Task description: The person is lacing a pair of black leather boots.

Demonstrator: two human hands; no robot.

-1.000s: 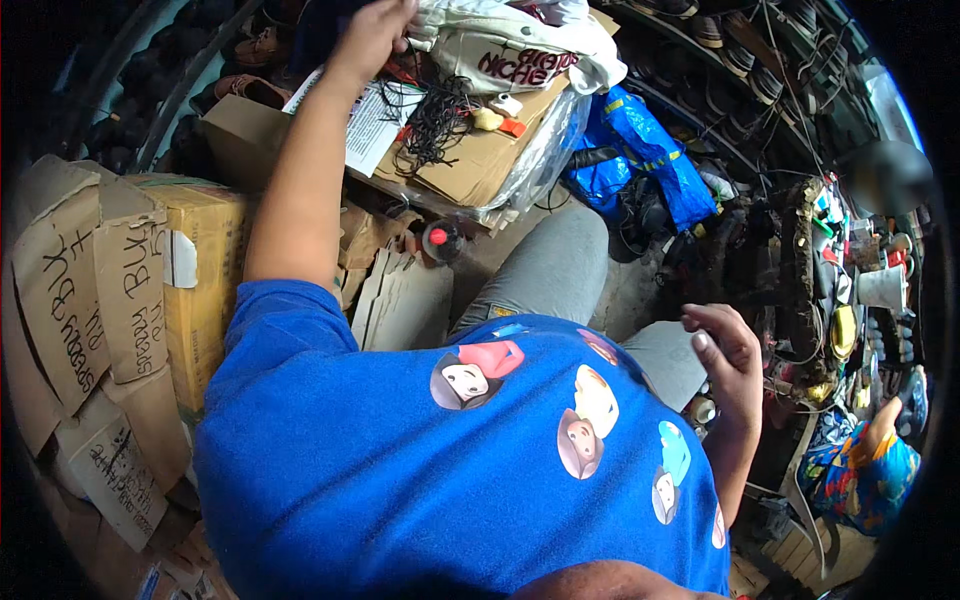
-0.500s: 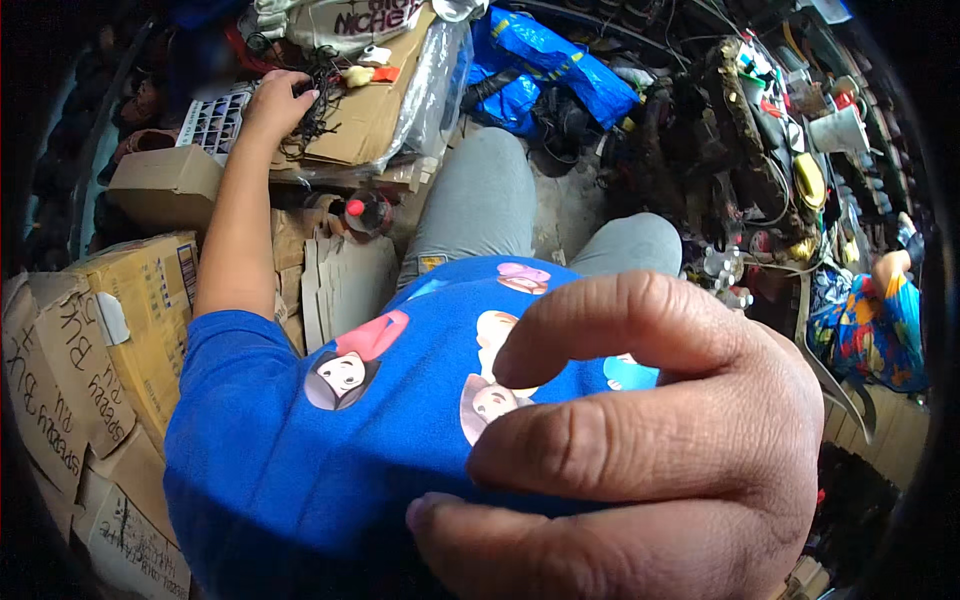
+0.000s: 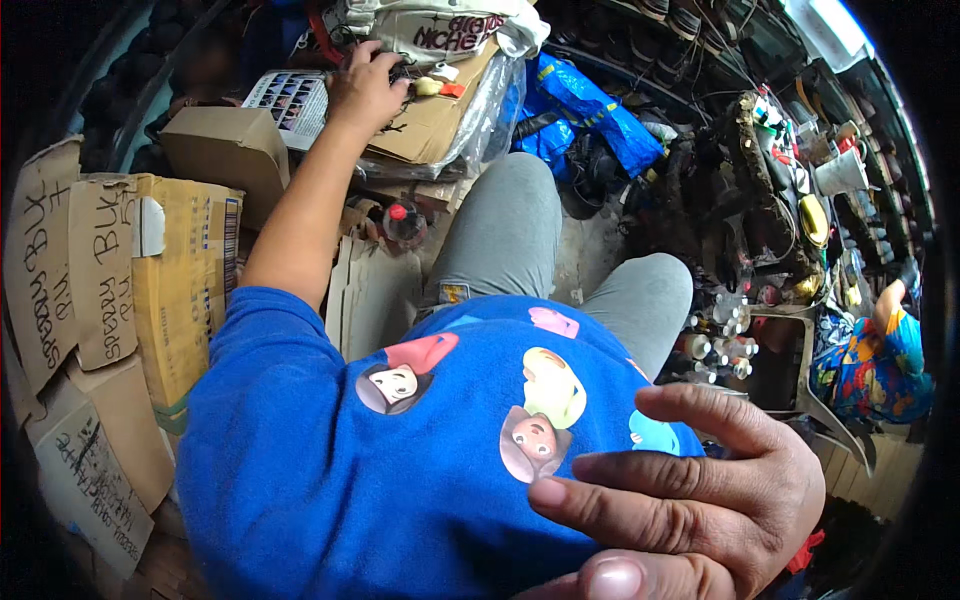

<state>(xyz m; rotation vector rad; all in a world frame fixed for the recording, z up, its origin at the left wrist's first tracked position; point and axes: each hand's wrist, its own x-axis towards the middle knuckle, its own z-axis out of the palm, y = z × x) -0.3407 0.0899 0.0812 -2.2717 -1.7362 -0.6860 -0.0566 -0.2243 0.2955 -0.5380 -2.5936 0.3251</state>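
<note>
My left hand (image 3: 368, 92) reaches far forward, its fingers apart and bent down over a tangle of black cords (image 3: 392, 126) on flat brown cardboard (image 3: 420, 135). The hand hides part of the tangle. Beside its fingertips lie a small yellow item (image 3: 428, 87), a red-orange piece (image 3: 452, 90) and a small white roll (image 3: 444, 72). Close in front of my blue shirt, my right hand (image 3: 690, 490) is raised with loosely bent fingers apart and nothing visible in them.
A white cloth bag (image 3: 430, 30) lies behind the cords. To the left stand an open carton (image 3: 225, 150), a yellow-brown box (image 3: 185, 280) and a printed sheet (image 3: 290, 105). A bottle with a red cap (image 3: 403, 222) stands by my knee. Blue bags (image 3: 590, 115) and small bottles (image 3: 720, 345) are rightward.
The view has shifted, so the scene sits lower and further right. My left hand has spread its fingers over the cords. My right hand has drawn lower and its fingers have straightened somewhat.
</note>
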